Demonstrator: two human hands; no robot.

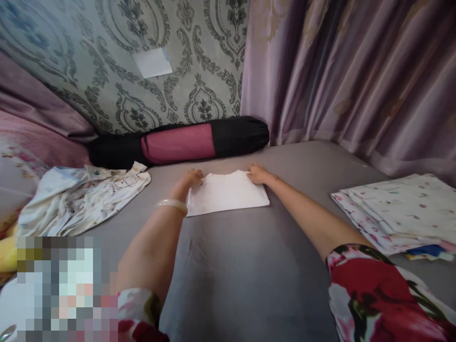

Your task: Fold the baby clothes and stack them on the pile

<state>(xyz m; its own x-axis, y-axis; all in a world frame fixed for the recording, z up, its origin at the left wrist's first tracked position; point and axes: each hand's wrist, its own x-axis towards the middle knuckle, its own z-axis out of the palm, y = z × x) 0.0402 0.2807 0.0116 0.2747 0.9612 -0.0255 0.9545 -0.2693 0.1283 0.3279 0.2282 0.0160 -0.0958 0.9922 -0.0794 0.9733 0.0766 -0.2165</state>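
Observation:
A folded white garment (pixel 228 194) lies flat on the grey bed sheet (pixel 228 266), its far edge dipping like a neckline. At its far left corner, my left hand (pixel 193 178) has its fingers closed on the cloth; a pale bangle (pixel 172 205) circles that wrist. My right hand (pixel 257 174) pinches the far right corner, fingers curled down over the edge. The fingertips of both hands are partly hidden against the fabric.
Behind the garment, a long black and pink bag (pixel 178 142) lies along the patterned wall. Crumpled light clothes (pixel 89 194) are on the left, and a stack of folded printed cloths (pixel 402 204) on the right. Purple curtains (pixel 342 71) hang at the back right.

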